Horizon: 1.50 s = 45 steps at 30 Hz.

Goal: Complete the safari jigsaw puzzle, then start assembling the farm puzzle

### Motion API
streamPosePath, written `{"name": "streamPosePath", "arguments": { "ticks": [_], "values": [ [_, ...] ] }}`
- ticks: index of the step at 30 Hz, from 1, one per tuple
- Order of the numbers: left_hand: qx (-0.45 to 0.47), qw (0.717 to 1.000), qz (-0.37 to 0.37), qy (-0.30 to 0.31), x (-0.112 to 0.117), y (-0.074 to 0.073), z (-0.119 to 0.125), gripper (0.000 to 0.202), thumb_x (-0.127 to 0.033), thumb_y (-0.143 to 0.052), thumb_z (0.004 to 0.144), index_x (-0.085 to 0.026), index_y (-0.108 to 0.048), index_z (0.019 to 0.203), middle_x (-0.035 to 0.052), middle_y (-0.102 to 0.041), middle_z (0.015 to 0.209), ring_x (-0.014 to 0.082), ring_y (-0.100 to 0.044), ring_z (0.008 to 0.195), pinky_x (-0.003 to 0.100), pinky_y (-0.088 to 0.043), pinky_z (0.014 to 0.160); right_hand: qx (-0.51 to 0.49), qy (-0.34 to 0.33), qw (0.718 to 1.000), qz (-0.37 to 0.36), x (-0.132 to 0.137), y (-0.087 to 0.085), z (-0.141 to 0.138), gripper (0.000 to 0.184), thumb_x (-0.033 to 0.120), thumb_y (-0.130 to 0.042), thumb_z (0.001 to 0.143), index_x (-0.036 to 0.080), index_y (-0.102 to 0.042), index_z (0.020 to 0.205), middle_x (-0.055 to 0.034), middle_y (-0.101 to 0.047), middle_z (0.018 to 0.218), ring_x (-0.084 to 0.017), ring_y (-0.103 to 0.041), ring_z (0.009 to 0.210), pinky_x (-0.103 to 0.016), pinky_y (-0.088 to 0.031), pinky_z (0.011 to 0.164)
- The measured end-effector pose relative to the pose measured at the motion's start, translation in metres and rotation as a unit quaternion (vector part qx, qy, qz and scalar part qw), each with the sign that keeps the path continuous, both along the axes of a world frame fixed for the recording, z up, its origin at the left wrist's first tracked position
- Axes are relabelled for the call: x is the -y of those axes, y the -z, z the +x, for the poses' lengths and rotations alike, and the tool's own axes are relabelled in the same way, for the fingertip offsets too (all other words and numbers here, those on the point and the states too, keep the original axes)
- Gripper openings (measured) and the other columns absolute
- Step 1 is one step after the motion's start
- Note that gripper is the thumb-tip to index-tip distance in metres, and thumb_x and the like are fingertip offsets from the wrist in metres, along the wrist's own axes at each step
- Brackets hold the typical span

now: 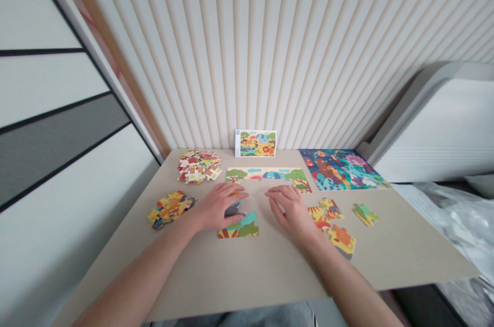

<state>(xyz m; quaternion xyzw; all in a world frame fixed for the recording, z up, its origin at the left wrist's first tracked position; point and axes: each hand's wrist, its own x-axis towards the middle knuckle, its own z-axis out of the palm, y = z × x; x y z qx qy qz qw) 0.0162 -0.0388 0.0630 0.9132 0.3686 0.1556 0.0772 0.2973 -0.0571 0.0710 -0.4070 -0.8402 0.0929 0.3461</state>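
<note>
My left hand (219, 206) is over the left side of a partly joined jigsaw, its thumb and fingers apart. Beneath it lies a joined jigsaw section (247, 228) with blue water and green ground, partly covered by the hand. My right hand (291, 209) rests above the tabletop to the right, fingers loosely bent, with nothing visible in them. Beyond both hands runs a joined strip of jigsaw pieces (254, 174) with trees, sky and a blue elephant. Close to my right wrist lie orange and yellow jigsaw pieces (342, 239), one group showing tiger stripes.
A picture card (257, 143) stands against the ribbed wall. On the left are two piles of pieces, a pink one (198, 165) and a yellow one (170, 207). A dark blue finished puzzle (343, 168) lies back right, with a single green piece (366, 214) nearer.
</note>
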Motion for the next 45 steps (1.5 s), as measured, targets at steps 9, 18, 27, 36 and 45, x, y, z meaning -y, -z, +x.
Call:
{"name": "streamPosePath", "arguments": {
  "ticks": [9,18,27,36,45],
  "values": [
    [-0.026,0.997,-0.037,0.068,0.003,0.016,0.004,0.068,-0.053,-0.07,0.082,-0.03,-0.05,0.143,0.0093,-0.043,0.152,0.0325,-0.038,0.141,0.052,-0.026,0.12,-0.078,0.135,0.988,0.014,-0.015,0.004,0.022,0.023,0.022,-0.049,0.097,0.021,-0.071,0.099,-0.0076,-0.073,0.096,-0.023,-0.064,0.096,-0.04,-0.047,0.092],
    [-0.007,0.997,-0.022,0.08,0.0,0.019,0.004,0.065,-0.05,-0.07,0.082,-0.03,-0.051,0.141,0.0099,-0.046,0.15,0.0328,-0.041,0.139,0.053,-0.031,0.117,0.114,-0.194,0.973,0.052,0.024,0.014,-0.033,0.016,0.023,-0.052,0.096,0.022,-0.067,0.103,-0.006,-0.07,0.098,-0.019,-0.059,0.104,-0.034,-0.043,0.093],
    [-0.011,0.996,-0.021,0.084,-0.002,0.02,0.003,0.065,-0.052,-0.069,0.083,-0.03,-0.052,0.141,0.0097,-0.045,0.151,0.0339,-0.04,0.139,0.054,-0.031,0.117,0.128,0.066,0.989,0.021,0.033,0.007,0.018,0.022,0.018,-0.05,0.096,0.021,-0.068,0.107,-0.0092,-0.069,0.102,-0.023,-0.059,0.101,-0.039,-0.044,0.091],
    [-0.016,0.996,-0.032,0.082,-0.004,0.023,0.002,0.067,-0.052,-0.069,0.082,-0.031,-0.05,0.142,0.0088,-0.045,0.151,0.0338,-0.038,0.14,0.054,-0.029,0.118,0.215,0.496,0.837,-0.083,0.041,0.032,0.19,0.05,0.047,-0.046,0.096,0.021,-0.056,0.138,-0.0175,-0.056,0.138,-0.035,-0.053,0.124,-0.05,-0.041,0.1],
    [-0.011,0.997,-0.031,0.074,-0.001,0.02,0.003,0.066,-0.053,-0.069,0.081,-0.032,-0.051,0.141,0.008,-0.046,0.15,0.0336,-0.041,0.139,0.052,-0.03,0.117,0.202,0.465,0.857,-0.096,0.033,0.043,0.214,0.054,0.054,-0.043,0.095,0.02,-0.061,0.132,-0.0151,-0.067,0.119,-0.032,-0.062,0.107,-0.046,-0.046,0.091]
  ]
}}
